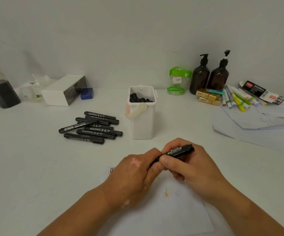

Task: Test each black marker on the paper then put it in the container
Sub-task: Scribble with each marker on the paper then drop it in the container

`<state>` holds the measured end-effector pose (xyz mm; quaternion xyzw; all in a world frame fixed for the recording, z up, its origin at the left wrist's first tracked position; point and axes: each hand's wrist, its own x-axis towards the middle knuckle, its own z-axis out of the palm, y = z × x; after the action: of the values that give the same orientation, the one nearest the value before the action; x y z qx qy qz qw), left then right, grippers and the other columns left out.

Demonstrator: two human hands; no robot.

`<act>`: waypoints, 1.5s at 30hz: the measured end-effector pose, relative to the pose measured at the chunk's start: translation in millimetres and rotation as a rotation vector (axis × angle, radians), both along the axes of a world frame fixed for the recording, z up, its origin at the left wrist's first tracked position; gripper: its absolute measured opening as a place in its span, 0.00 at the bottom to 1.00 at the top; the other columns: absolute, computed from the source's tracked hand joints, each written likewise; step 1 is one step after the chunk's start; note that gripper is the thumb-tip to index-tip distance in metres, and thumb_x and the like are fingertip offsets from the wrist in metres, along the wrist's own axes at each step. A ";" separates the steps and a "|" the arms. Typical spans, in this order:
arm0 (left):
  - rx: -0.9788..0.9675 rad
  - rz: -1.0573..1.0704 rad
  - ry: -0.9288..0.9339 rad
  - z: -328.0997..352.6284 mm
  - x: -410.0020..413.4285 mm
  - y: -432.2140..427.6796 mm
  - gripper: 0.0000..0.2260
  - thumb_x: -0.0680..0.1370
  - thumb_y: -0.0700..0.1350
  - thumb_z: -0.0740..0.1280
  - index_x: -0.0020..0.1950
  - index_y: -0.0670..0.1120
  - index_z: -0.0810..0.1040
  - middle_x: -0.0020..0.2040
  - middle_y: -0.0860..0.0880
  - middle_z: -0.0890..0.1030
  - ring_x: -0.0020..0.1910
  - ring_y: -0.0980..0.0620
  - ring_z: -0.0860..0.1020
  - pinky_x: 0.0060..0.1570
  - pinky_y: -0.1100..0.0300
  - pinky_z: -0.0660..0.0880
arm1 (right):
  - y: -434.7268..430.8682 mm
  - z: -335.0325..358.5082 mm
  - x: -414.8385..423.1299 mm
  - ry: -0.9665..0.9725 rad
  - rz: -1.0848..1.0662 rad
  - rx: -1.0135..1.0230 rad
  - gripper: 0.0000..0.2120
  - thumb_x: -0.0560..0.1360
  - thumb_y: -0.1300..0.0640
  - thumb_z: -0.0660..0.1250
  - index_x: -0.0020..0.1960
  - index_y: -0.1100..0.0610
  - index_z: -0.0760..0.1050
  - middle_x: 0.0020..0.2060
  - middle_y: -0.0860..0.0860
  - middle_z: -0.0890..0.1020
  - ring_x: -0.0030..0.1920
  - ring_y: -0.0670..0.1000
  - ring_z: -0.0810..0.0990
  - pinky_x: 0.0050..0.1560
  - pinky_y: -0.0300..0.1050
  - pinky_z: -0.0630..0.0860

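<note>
- One marker (177, 152) is gripped above the paper (172, 217): its barrel is pinched by the right hand (187, 167), and its hidden tip end is enclosed by the left hand (134, 172).
- Marker ends (140, 99) are seen in the container (143, 125), so part of the task is judged done.
- A pile (93, 127) is left on the tabletop (27, 159), just beside the container.

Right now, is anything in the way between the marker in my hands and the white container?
Nothing visible. Only bare table lies between the marker and the container, whose top is open.

Black cylindrical plastic markers (92, 126) with white lettering, a white square plastic container (142, 123) and two dark-brown pump bottles (208, 77) sit on the white tabletop (27, 150).
</note>
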<state>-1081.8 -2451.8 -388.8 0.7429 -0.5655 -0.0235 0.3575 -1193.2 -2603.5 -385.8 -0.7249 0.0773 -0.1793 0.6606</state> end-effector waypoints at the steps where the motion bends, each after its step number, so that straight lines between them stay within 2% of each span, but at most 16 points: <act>1: 0.001 0.000 0.003 0.6 -0.5 0.3 0.13 0.83 0.56 0.56 0.50 0.50 0.75 0.29 0.63 0.70 0.29 0.61 0.69 0.31 0.71 0.62 | 0.1 0.6 -0.2 -0.007 0.012 0.000 0.09 0.69 0.49 0.75 0.45 0.52 0.81 0.33 0.55 0.83 0.30 0.54 0.71 0.29 0.44 0.69; 5: -0.009 0.014 -0.002 2.2 -1.9 1.8 0.17 0.81 0.62 0.54 0.53 0.52 0.76 0.29 0.64 0.71 0.27 0.60 0.69 0.31 0.70 0.60 | -0.2 3.7 -0.6 -0.024 0.023 -0.004 0.10 0.69 0.49 0.74 0.45 0.53 0.80 0.30 0.51 0.81 0.30 0.51 0.73 0.29 0.43 0.71; 7: -0.024 0.024 -0.008 0.3 -1.9 1.1 0.16 0.81 0.63 0.54 0.54 0.55 0.76 0.29 0.63 0.71 0.26 0.60 0.69 0.30 0.69 0.61 | -0.4 5.0 -1.7 -0.025 0.023 -0.015 0.10 0.69 0.49 0.74 0.45 0.54 0.80 0.29 0.50 0.79 0.30 0.51 0.73 0.30 0.43 0.71; 12: -0.063 0.015 -0.030 -3.7 -2.0 -3.1 0.10 0.83 0.58 0.58 0.55 0.55 0.75 0.32 0.69 0.72 0.29 0.65 0.71 0.32 0.74 0.61 | 1.4 5.9 -3.3 0.000 -0.020 -0.052 0.04 0.70 0.54 0.75 0.42 0.51 0.80 0.29 0.49 0.77 0.29 0.49 0.72 0.32 0.41 0.70; 14: -0.056 -0.010 -0.014 -7.2 -0.7 -4.5 0.09 0.83 0.56 0.61 0.57 0.55 0.76 0.36 0.65 0.75 0.33 0.62 0.73 0.34 0.73 0.64 | 0.8 5.2 -2.9 0.001 -0.059 -0.088 0.04 0.69 0.54 0.75 0.41 0.50 0.80 0.29 0.45 0.78 0.29 0.44 0.74 0.32 0.35 0.70; 16: -0.013 0.027 -0.005 -11.4 1.5 -5.0 0.14 0.79 0.61 0.63 0.61 0.58 0.74 0.39 0.59 0.75 0.38 0.58 0.74 0.37 0.69 0.67 | -3.5 7.8 -2.2 -0.026 -0.153 -0.091 0.05 0.69 0.55 0.74 0.37 0.51 0.78 0.26 0.46 0.76 0.27 0.44 0.73 0.30 0.36 0.69; 19: 0.050 0.117 -0.054 -19.4 5.2 -4.7 0.26 0.72 0.69 0.63 0.67 0.60 0.70 0.47 0.63 0.71 0.46 0.65 0.72 0.44 0.74 0.67 | -24.0 11.8 -5.4 -0.081 -0.334 0.127 0.07 0.67 0.57 0.70 0.32 0.52 0.74 0.23 0.50 0.69 0.24 0.48 0.66 0.24 0.40 0.61; 21: 0.117 0.122 -0.070 -23.9 6.9 -4.9 0.29 0.71 0.71 0.64 0.68 0.62 0.69 0.55 0.65 0.68 0.52 0.67 0.70 0.51 0.74 0.67 | -38.5 13.6 -10.6 -0.048 -0.361 0.177 0.04 0.67 0.57 0.68 0.33 0.54 0.78 0.24 0.53 0.71 0.24 0.50 0.68 0.24 0.41 0.62; 25: 0.218 0.133 -0.122 -31.3 11.2 -5.7 0.32 0.69 0.74 0.62 0.69 0.63 0.70 0.56 0.64 0.67 0.57 0.62 0.67 0.59 0.66 0.67 | -46.1 5.3 -13.0 0.132 -0.275 0.118 0.11 0.68 0.53 0.67 0.41 0.57 0.85 0.29 0.57 0.81 0.27 0.53 0.76 0.24 0.43 0.69; 30: 0.238 0.159 -0.132 -33.2 17.0 -2.0 0.32 0.67 0.76 0.60 0.67 0.64 0.73 0.53 0.62 0.68 0.55 0.60 0.68 0.58 0.62 0.69 | -34.4 -7.3 -6.4 0.295 -0.273 -0.197 0.07 0.64 0.50 0.72 0.41 0.49 0.83 0.28 0.48 0.82 0.26 0.47 0.75 0.28 0.39 0.71; 35: 0.256 0.172 -0.121 -30.9 18.7 -0.3 0.31 0.67 0.75 0.62 0.67 0.64 0.74 0.53 0.62 0.68 0.54 0.60 0.68 0.58 0.63 0.68 | -32.6 -11.9 -3.7 0.302 -0.299 -0.296 0.05 0.64 0.49 0.71 0.40 0.46 0.83 0.30 0.45 0.84 0.27 0.40 0.76 0.29 0.29 0.68; 41: 0.264 0.177 -0.123 -30.9 18.6 0.4 0.30 0.68 0.74 0.64 0.67 0.64 0.74 0.53 0.61 0.68 0.55 0.59 0.68 0.59 0.62 0.69 | -31.6 -16.0 -2.5 0.312 -0.299 -0.351 0.11 0.61 0.42 0.70 0.42 0.43 0.83 0.33 0.41 0.85 0.33 0.39 0.80 0.31 0.27 0.70; 45: 0.264 0.178 -0.113 -30.4 18.5 -0.5 0.30 0.68 0.73 0.64 0.67 0.63 0.75 0.53 0.61 0.68 0.55 0.59 0.69 0.60 0.61 0.69 | -32.3 -17.4 -1.9 0.311 -0.301 -0.362 0.12 0.62 0.42 0.70 0.43 0.43 0.83 0.34 0.41 0.84 0.34 0.39 0.80 0.32 0.27 0.70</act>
<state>-1063.3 -2452.3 -419.2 0.8307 -0.5084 -0.0240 0.2253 -1195.1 -2635.8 -403.2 -0.8303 0.2510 -0.1730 0.4666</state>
